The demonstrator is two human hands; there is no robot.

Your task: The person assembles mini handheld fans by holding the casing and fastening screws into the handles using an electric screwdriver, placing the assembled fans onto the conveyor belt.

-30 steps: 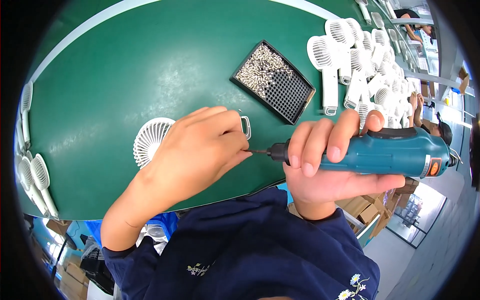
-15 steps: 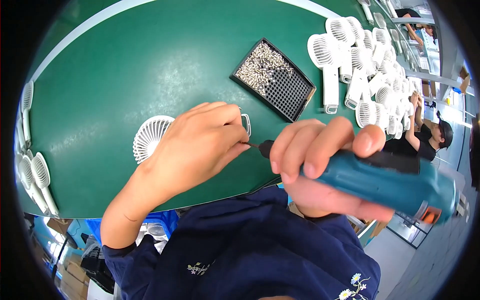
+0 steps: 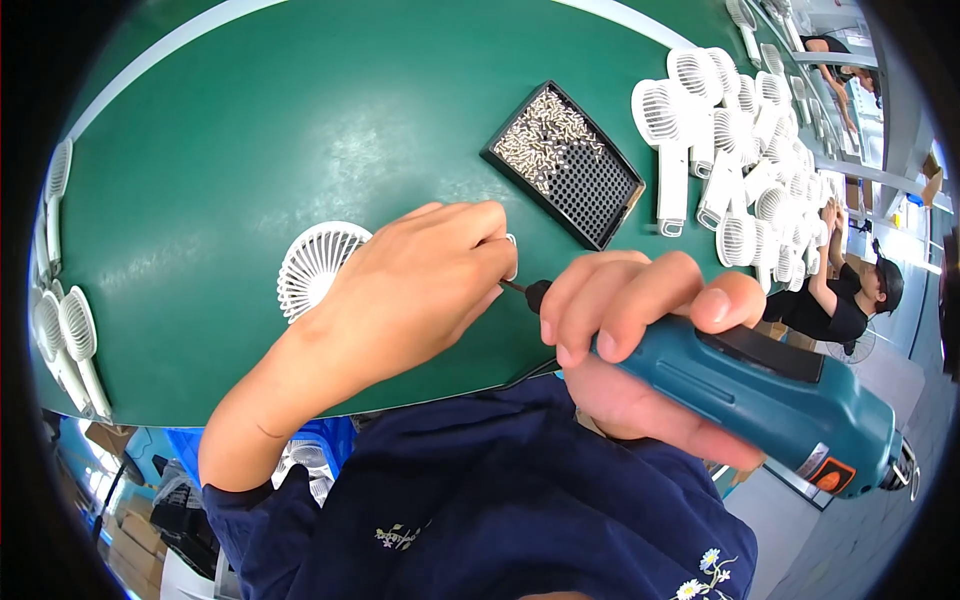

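Note:
A white handheld fan (image 3: 308,268) lies on the green table, its slotted round head showing to the left of my left hand (image 3: 425,265). That hand is closed over the fan's handle, which it mostly hides; just a bit of the handle's end sticks out past the fingers. My right hand (image 3: 650,335) is wrapped round a teal electric screwdriver (image 3: 750,395). The tool lies nearly level, and its thin bit points left to the fingertips of my left hand. Whether the bit touches a screw there is hidden by the fingers.
A black tray (image 3: 600,207) with holes and many loose small screws (image 3: 545,135) stands beyond my hands. White fans are heaped on the right (image 3: 735,140), with several more at the left edge (image 3: 78,325). A person in a dark cap (image 3: 840,295) works at the far right.
The back end of the screwdriver has dipped and swung slightly toward me, while its bit stays at my left fingertips. The whole view has shifted a little; both hands keep their holds.

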